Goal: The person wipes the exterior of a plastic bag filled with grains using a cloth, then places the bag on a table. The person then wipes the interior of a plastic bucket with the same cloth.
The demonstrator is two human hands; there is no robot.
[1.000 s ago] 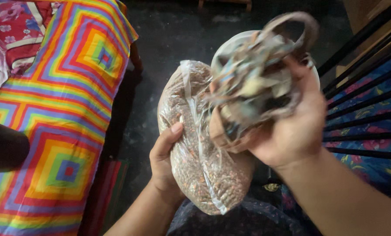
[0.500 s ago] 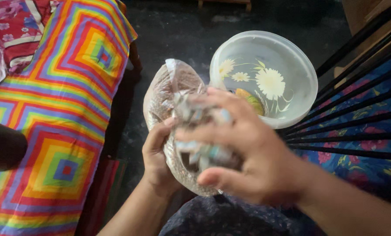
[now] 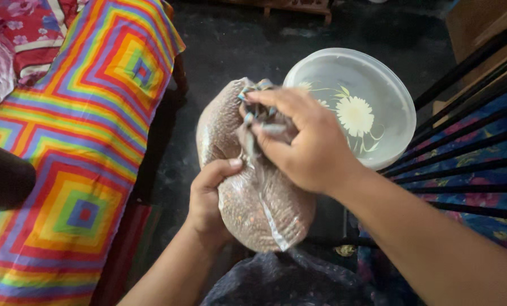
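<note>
Gripping a clear plastic bag of mixed brownish grain or lentils at frame centre, left hand cups its lower left side, thumb pressed across the front, fingers hidden behind. Right hand comes in from 4 o'clock and is closed over the bag's top, fingers curled and pinching a crumpled wad of blue-grey-white material against the bag's neck; can't tell whether that wad is the bunched bag mouth, a tie or a second bag. Bag sits upright, slightly tilted, held above a dark-clothed lap. Translucent plastic bowl with daisy print lies at 2 o'clock, just behind the right hand, looks empty. Rainbow-striped bedspread at 9 o'clock, dark floor at 12. To do this well, judging from the grip: keep the left hand bearing the weight low, keep the neck upright so nothing spills, work the wad with fingertips only, don't yank the thin plastic.
</note>
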